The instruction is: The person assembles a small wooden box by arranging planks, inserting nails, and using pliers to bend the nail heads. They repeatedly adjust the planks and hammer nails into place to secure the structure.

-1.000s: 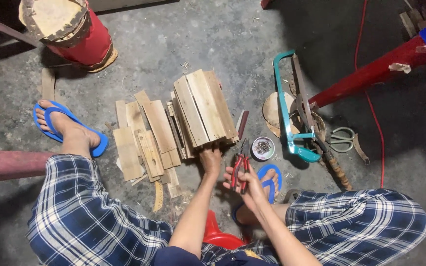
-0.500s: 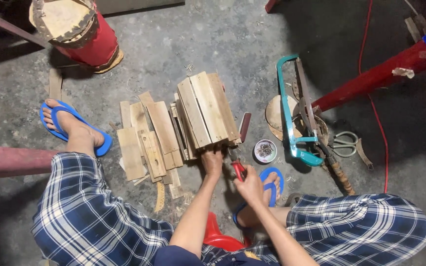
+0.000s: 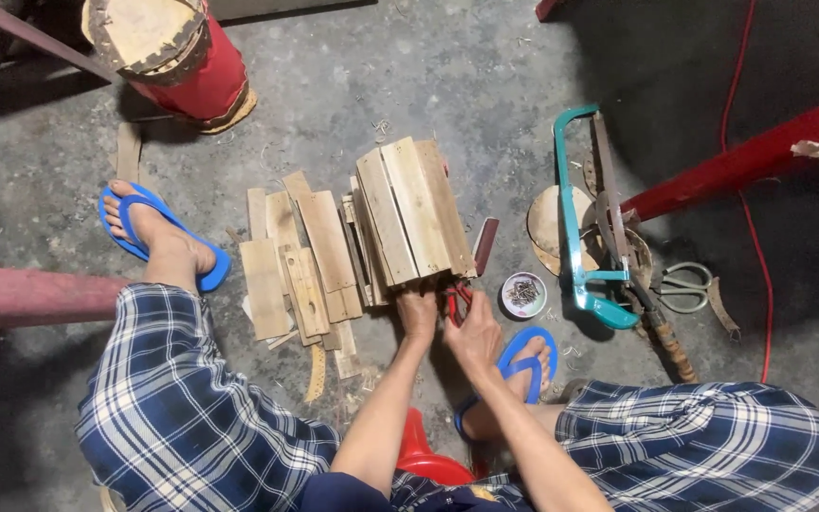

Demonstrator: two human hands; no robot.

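- On the concrete floor between the knees, the left hand (image 3: 417, 311) is closed on the near end of the slat bundle (image 3: 411, 220), likely steadying it.
- Right hand (image 3: 471, 334) is wrapped around red-handled pliers (image 3: 455, 299) at the bundle's near edge.
- Loose slats (image 3: 298, 265) lie left; a small dish of nails (image 3: 523, 294) and a teal hacksaw (image 3: 580, 228) right, leaving little room.

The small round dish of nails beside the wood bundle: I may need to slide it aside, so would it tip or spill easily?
The dish of nails looks shallow and wide, so it probably slides flat rather than tipping. Its low rim suggests the loose nails could scatter if jolted. The rough concrete floor may make it catch instead of gliding.
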